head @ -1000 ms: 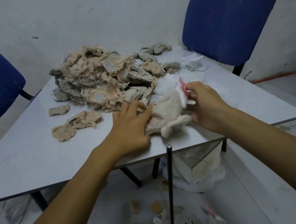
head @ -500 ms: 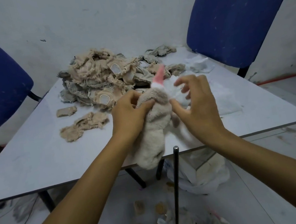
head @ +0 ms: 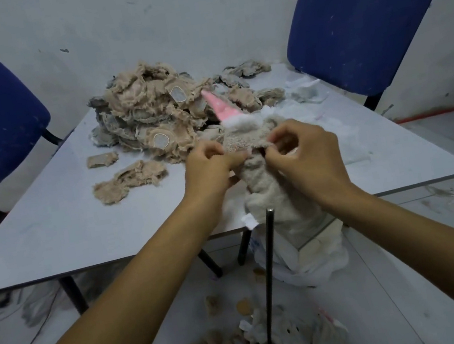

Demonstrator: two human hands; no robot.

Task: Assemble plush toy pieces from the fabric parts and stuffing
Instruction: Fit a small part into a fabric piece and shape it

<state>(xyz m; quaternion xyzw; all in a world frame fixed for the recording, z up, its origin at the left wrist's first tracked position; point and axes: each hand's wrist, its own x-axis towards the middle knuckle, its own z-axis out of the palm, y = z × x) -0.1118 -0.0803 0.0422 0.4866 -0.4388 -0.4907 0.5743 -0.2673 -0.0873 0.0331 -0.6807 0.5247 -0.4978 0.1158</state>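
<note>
Big picture first: grey surface (head: 51, 227) carrying a tall heap of beige fabric parts (head: 152, 115) toward twelve o'clock, none of it visibly worked yet. Two loose beige pieces (head: 130, 180) lying apart from it at nine o'clock. White stuffing (head: 305, 91) spread thin toward one o'clock, beside the heap. On the floor at six o'clock, a cluster of pale plush pieces (head: 291, 336) around a thin black rod (head: 268, 280) — probably finished ones, though too dim to be sure. Judging by that split, plenty left: most of the stock sitting on the surface, only a handful down below.

Now the piece in play: one cream plush toy (head: 266, 189), held at centre over the near edge of the surface, pink pointed tip (head: 220, 105) aimed at eleven o'clock, body hanging down toward six. Looks mid-assembly, opening being worked near the top.

Hands last. Left hand (head: 207, 168) at nine o'clock of the toy, fingers curled, grip pinching the fleecy edge. Right hand (head: 309, 156) at three o'clock, fingers bent in, grip pinching the opposite edge. Both forearms reaching in from the bottom corners, wrists level, the fabric drawn taut between the two.
</note>
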